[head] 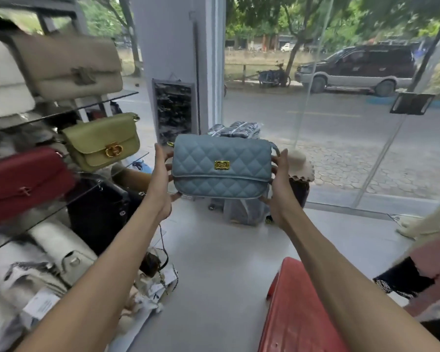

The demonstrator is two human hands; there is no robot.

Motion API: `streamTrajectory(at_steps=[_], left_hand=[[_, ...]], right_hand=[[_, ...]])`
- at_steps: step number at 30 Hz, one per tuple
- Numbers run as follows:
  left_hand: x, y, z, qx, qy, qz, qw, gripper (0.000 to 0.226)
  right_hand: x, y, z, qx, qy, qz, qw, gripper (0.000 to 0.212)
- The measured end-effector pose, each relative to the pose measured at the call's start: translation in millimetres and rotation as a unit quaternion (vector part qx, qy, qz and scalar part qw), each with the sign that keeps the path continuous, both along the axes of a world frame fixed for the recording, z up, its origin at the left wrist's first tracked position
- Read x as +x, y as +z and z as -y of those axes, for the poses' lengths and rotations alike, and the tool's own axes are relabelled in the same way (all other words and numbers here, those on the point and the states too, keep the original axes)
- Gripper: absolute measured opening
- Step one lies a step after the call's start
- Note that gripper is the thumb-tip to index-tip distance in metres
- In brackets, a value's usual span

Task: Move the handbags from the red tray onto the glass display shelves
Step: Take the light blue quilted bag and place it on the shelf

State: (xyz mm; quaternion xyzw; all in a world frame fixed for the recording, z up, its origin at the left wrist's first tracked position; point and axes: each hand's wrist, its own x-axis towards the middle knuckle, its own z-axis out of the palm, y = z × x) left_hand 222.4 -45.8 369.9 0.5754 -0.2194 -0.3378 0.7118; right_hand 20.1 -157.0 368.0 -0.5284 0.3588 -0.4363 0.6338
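In transit: left hand [160, 179] and right hand [277, 189] gripping blue handbag [221, 166] at its ends, holding it mid-air beyond red tray [297, 308]. Glass shelves [117, 96] carrying several bags [102, 141]; this one awaiting placement.

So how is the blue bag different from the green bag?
The blue bag is quilted in diamonds; the green bag is smooth. The blue bag has a rectangular clasp; the green bag has a round one. The blue bag is held up between the left hand and right hand; the green bag sits on a glass shelf. Both have a front flap and a gold clasp.
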Motion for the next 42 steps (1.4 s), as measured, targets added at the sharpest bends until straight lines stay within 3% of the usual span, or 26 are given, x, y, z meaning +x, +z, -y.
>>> streamTrajectory(at_steps=[7, 15, 20, 28, 32, 36, 42], left_hand=[[45, 31, -108, -0.032, 0.106, 0.023, 0.994, 0.059], [75, 38, -272, -0.022, 0.180, 0.021, 0.983, 0.063], [73, 39, -371, -0.020, 0.231, 0.015, 0.973, 0.066], [56, 42, -505, -0.023, 0.368, 0.017, 0.929, 0.060], [35, 46, -565, -0.009, 0.427, 0.027, 0.904, 0.051], [15, 44, -627, -0.021, 0.493, 0.015, 0.870, 0.044], [-35, 28, -723, 0.000, 0.583, 0.009, 0.813, 0.033]], right_hand=[[76, 22, -75, 0.003, 0.093, 0.024, 0.995, 0.071], [135, 35, -206, 0.008, 0.168, 0.016, 0.986, 0.049], [155, 31, -290, 0.005, 0.245, 0.002, 0.970, 0.067], [182, 42, -406, -0.022, 0.354, 0.010, 0.935, 0.059], [196, 42, -457, -0.035, 0.441, 0.013, 0.897, 0.059], [201, 34, -512, -0.008, 0.499, 0.001, 0.866, 0.081], [202, 23, -610, 0.009, 0.566, 0.024, 0.824, 0.081]])
